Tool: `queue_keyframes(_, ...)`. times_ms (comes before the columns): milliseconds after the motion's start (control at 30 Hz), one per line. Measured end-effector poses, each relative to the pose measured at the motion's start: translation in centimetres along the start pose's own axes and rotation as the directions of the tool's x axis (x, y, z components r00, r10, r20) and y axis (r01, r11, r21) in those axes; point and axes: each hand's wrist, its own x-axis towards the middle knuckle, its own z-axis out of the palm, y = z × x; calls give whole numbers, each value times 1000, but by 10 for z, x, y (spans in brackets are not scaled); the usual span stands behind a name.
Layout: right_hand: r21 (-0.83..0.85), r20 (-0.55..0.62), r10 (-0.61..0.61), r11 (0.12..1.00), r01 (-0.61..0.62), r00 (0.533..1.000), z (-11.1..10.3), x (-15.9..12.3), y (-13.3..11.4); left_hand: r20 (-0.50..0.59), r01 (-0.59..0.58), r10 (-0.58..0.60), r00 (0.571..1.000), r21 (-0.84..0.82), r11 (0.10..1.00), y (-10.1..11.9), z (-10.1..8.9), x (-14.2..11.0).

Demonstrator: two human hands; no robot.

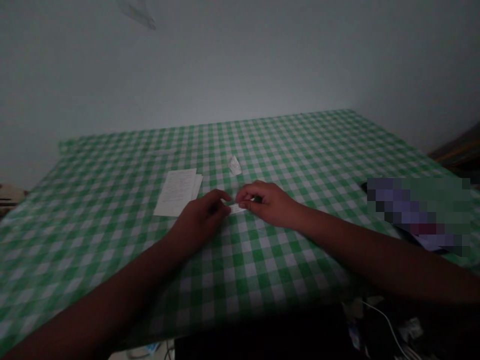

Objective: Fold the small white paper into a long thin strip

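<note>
1. I see my left hand (202, 216) and right hand (267, 202) meeting mid-table, both pinching a small white paper slip (237, 208) flat on the green checked tablecloth (300, 150).
2. To do this well, I judge I should keep the fingertips (244, 203) low, press evenly and line up the edges before creasing.
3. The slip looks narrow, thin and pale, mostly hidden by fingers.
4. A stack of white sheets (177, 191) lies just left; a paper scrap (234, 165) sits beyond.
</note>
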Motion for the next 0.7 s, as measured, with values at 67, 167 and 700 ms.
queue_keyframes(67,-89,17,-67,994,69,998,1,0,1,43,-23,22,999,38,999,-1,2,0)
queue_keyframes(167,-213,84,-138,965,154,987,3,1,4,70,-36,27,997,138,990,-4,5,0)
queue_keyframes(700,-644,130,-41,756,115,991,0,-11,-8,179,-387,345,922,343,856,-14,5,3)
